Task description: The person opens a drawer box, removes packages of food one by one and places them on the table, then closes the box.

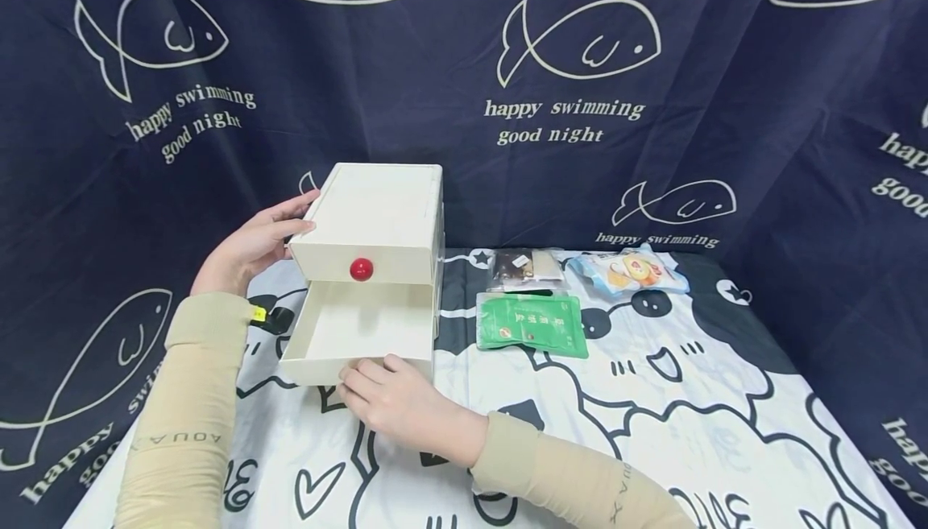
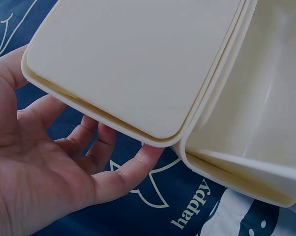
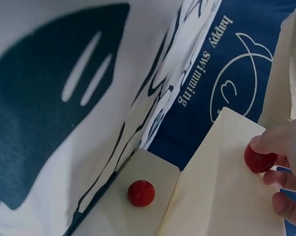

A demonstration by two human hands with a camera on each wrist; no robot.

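Observation:
A white two-drawer box (image 1: pixel 380 207) stands left of centre with its lower drawer (image 1: pixel 312 372) pulled out and nothing seen inside it. My right hand (image 1: pixel 402 404) is at that drawer's front. In the right wrist view its thumb and fingers pinch the round red knob (image 3: pixel 258 160) of the drawer. The upper drawer is closed, its own red knob (image 1: pixel 362 269) uncovered. On the box's left side, my left hand (image 1: pixel 254 243) rests with fingers spread. The left wrist view shows its fingertips along the box's edge (image 2: pixel 113 129).
Right of the box lie a green packet (image 1: pixel 532 324), a clear packet with dark contents (image 1: pixel 524 270) and a blue-and-white snack bag (image 1: pixel 631 271). A patterned cloth (image 1: pixel 652 432) covers the table. A dark blue fish-print curtain (image 1: pixel 464 70) hangs close behind.

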